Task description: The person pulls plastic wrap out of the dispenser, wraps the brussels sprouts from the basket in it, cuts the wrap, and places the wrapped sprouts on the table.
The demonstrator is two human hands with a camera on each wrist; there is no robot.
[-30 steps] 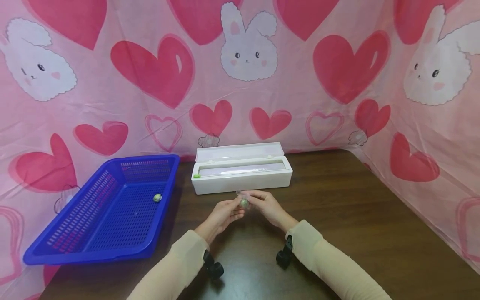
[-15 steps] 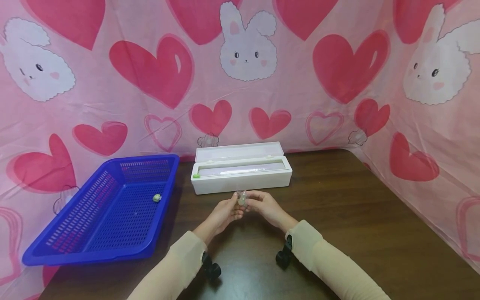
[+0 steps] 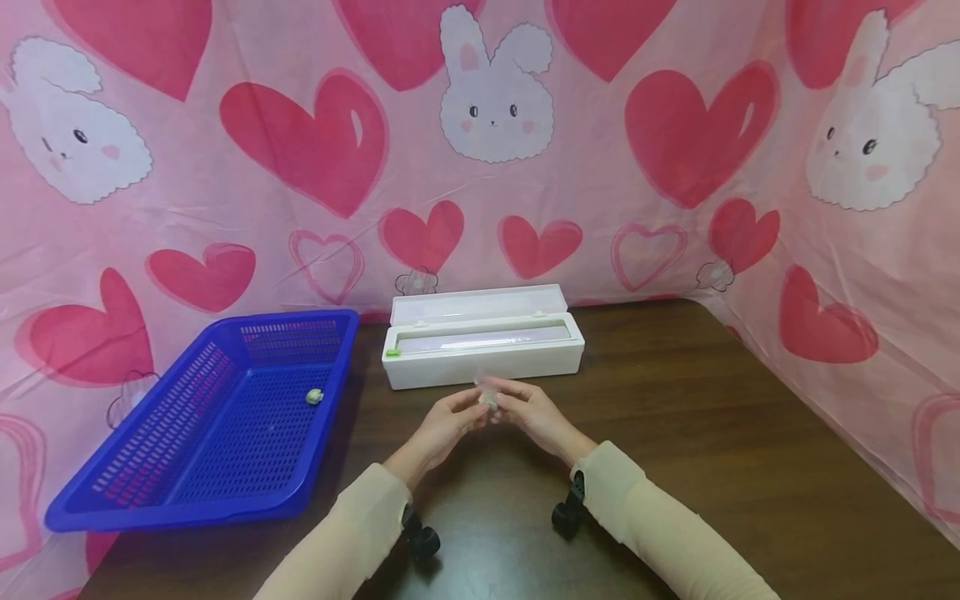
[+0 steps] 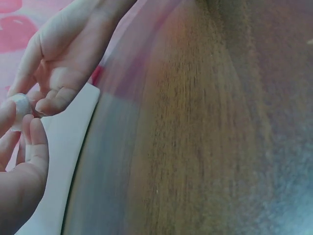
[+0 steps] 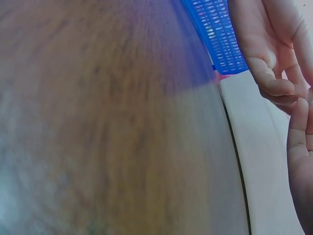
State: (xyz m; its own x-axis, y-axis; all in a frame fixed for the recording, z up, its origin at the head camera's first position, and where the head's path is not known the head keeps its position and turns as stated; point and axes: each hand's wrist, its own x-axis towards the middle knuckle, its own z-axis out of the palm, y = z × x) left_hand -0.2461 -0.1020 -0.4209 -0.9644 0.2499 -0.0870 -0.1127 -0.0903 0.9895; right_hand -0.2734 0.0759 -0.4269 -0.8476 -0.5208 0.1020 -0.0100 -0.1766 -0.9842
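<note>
Above the table, in the head view, both hands meet at a small round pale-green ball wrapped in clear plastic film (image 3: pixel 489 398). The left hand (image 3: pixel 444 423) pinches it from the left, and the right hand (image 3: pixel 537 417) pinches it from the other side. A wisp of film stands up over the fingertips. In the left wrist view the ball (image 4: pixel 22 107) looks whitish and sits between the fingertips of the two hands. The fingers partly hide it. Right behind the hands stands a white cling film dispenser (image 3: pixel 483 365), its lid raised and a green slider (image 3: pixel 393 352) at its left end.
To the left stands a blue plastic basket (image 3: pixel 296 492) with slotted walls. One small pale-green item (image 3: pixel 315 396) lies in it near the right wall. The brown wooden table (image 3: pixel 675 433) runs back to a pink curtain (image 3: pixel 592 183) with hearts and rabbits.
The fingers have shifted around the ball and the film over it is gathered differently. The left hand's thumb and fingers have changed position; basket and dispenser have not moved.
</note>
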